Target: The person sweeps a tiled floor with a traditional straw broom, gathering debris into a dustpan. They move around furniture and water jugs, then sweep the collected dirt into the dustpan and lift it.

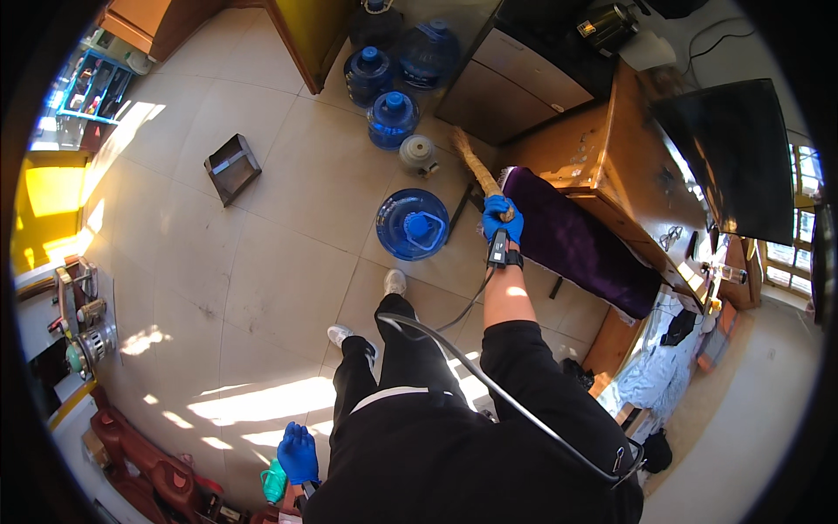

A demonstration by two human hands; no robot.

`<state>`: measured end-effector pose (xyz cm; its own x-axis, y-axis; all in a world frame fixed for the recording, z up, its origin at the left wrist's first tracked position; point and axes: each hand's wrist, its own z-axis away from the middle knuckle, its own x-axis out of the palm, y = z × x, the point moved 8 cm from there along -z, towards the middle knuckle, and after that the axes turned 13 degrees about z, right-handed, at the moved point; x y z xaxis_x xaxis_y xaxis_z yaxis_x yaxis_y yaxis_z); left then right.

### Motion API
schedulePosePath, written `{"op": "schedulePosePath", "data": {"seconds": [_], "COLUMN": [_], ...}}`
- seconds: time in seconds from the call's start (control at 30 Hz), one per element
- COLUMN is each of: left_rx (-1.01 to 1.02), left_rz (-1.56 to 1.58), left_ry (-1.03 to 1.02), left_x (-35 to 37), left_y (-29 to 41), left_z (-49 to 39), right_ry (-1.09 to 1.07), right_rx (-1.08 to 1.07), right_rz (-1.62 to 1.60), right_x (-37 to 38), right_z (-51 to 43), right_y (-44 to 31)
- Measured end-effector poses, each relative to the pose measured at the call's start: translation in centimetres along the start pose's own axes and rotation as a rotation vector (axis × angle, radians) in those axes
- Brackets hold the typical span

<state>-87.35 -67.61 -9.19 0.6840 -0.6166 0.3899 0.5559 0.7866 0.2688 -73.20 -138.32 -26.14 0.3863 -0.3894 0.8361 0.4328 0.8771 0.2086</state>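
Note:
My right hand, in a blue glove, grips the handle end of a straw hand broom. The broom's bristles point away from me towards the dark cabinet. Just left of this hand, a large blue water jug with a handle stands on the floor. Beside the hand on the right is a bench covered with a purple cloth. My left hand, also gloved in blue, hangs low at my side with nothing seen in it. A green plastic bottle or jug shows close to it.
A small grey gas cylinder and several blue water jugs stand ahead. On the tiled floor to the left lies a dustpan-like box. A wooden desk with a monitor lines the right. Red-brown seating is at lower left.

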Motion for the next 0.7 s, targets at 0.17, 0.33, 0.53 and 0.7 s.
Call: {"op": "schedulePosePath", "data": {"seconds": [0.17, 0.33, 0.53, 0.7], "left_rx": [0.031, 0.018, 0.017, 0.022], "left_rz": [-0.104, -0.086, -0.098, -0.073], "left_ry": [0.047, -0.005, 0.026, 0.032], "left_x": [1.5, 3.1, 3.5, 3.6], "left_y": [-0.2, -0.7, -1.2, -1.2], "left_z": [-1.2, -2.0, -2.8, -2.7], "right_ry": [-0.095, -0.108, 0.163, 0.067], "right_rx": [0.139, 0.149, 0.131, 0.155], "right_rz": [-0.119, 0.016, 0.282, 0.170], "right_x": [2.7, 7.1, 7.9, 7.5], "right_z": [4.6, 7.9, 6.9, 2.0], "right_y": [2.8, 4.2, 3.8, 1.7]}}
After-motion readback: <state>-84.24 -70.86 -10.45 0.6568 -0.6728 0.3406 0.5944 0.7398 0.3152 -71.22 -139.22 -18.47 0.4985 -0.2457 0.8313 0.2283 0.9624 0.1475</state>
